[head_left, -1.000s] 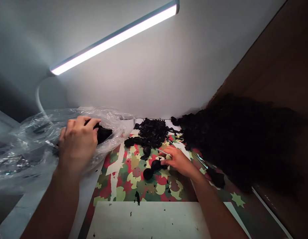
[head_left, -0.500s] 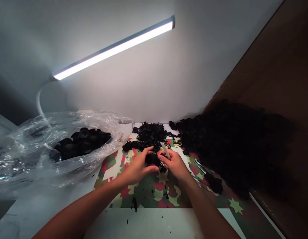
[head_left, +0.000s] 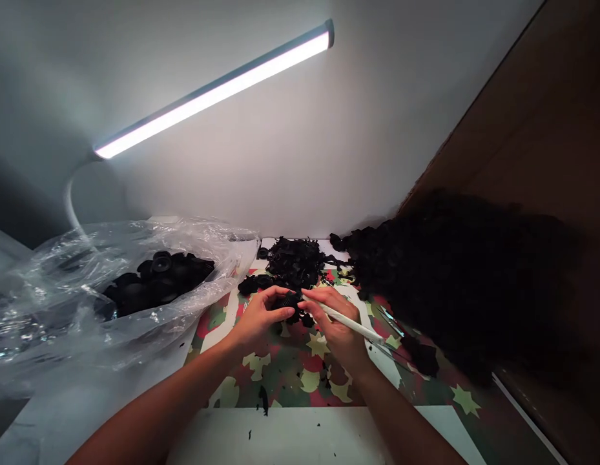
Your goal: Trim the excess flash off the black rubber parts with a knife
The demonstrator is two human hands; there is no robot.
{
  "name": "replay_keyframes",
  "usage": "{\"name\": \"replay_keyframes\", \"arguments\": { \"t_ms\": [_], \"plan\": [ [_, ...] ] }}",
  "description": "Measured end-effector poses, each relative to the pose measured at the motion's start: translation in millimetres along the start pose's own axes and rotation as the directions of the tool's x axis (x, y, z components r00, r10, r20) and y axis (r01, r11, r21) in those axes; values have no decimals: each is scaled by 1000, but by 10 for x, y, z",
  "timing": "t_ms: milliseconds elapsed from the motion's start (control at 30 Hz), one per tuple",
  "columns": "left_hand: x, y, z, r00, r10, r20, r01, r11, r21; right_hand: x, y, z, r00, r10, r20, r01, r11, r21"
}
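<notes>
In the head view, my left hand (head_left: 261,314) grips a small black ribbed part (head_left: 289,302) that looks like rubber, between thumb and fingers. My right hand (head_left: 336,320) is closed around a slim white pen-like tool (head_left: 352,325). Its tip end meets the right side of the black part; the tip itself is too small to make out. Just beyond my hands lies a heap of black scraps (head_left: 297,258). Both hands are over a camouflage-patterned mat (head_left: 300,361) with pale star shapes.
At left, an open clear plastic bag (head_left: 222,284) holds several round black parts (head_left: 159,281). A large dark pile (head_left: 455,284) fills the right side against a brown panel (head_left: 537,129). Metal tweezers or scissors (head_left: 391,321) lie right of my hand. A lit tube lamp (head_left: 217,90) hangs above.
The white tool has swung round in my right hand, its shaft now pointing down to the right and its end at the black part. My left hand has shifted slightly left with the part.
</notes>
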State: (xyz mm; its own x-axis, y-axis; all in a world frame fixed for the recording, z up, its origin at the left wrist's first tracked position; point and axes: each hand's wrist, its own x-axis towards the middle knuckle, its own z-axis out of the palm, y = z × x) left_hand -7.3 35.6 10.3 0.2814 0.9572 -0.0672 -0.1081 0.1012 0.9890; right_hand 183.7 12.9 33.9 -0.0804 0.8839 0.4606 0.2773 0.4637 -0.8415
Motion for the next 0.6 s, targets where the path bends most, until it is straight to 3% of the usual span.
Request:
{"name": "replay_keyframes", "arguments": {
  "t_ms": [167, 367, 600],
  "plan": [
    [6, 62, -21, 997, 41, -61, -35, 995, 91, -17, 4, 52, 1000, 12, -11, -13, 998, -59],
    [-13, 117, -37, 993, 116, -33, -108, 976, 187, -27, 102, 24, 989, 25, 147, -3, 989, -146],
    [-11, 110, -40, 980, 197, -23, -176, 919, 354, -46, 96, 55, 967, -86, 238, 153, 948, -279]
  ]
}}
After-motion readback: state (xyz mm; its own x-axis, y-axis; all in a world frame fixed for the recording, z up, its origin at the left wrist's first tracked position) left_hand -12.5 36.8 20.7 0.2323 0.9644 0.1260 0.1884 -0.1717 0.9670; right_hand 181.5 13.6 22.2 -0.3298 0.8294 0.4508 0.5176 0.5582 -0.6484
